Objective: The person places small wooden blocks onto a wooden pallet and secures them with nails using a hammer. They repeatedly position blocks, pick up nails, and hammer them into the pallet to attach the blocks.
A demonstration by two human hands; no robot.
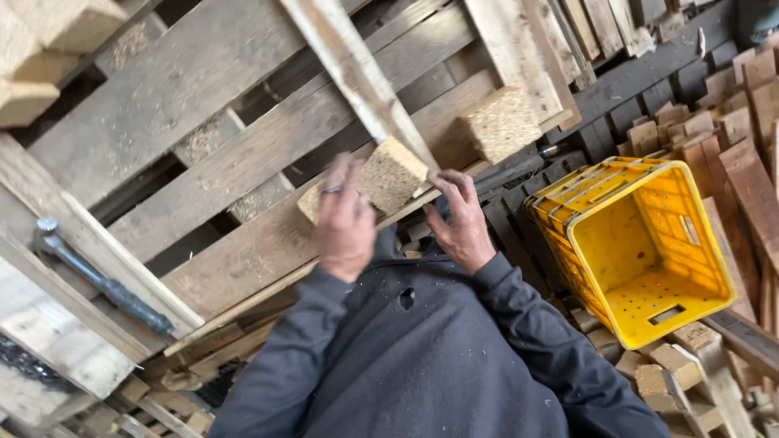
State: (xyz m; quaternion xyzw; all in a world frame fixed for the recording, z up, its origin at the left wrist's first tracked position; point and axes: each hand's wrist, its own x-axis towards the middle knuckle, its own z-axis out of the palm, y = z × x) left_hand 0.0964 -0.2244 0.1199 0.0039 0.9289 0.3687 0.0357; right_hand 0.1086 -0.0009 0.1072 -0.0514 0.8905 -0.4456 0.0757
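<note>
Pallet (227, 170) filled the frame from 9 to 12 o'clock, a yellow crate (641, 251) at 3. Chipboard block (381, 180) sat centre against the pallet: stiff, crumbly, probably light, best gripped by its flat sides. Left hand (345, 219) blurred, fingers over the block, grip unclear; right hand (462, 219) loosely curled, touching its edge.

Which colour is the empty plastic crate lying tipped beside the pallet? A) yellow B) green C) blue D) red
A: the plastic crate at the right, tipped so its open side faces the camera, is yellow, and it lies among loose wood blocks.
</note>
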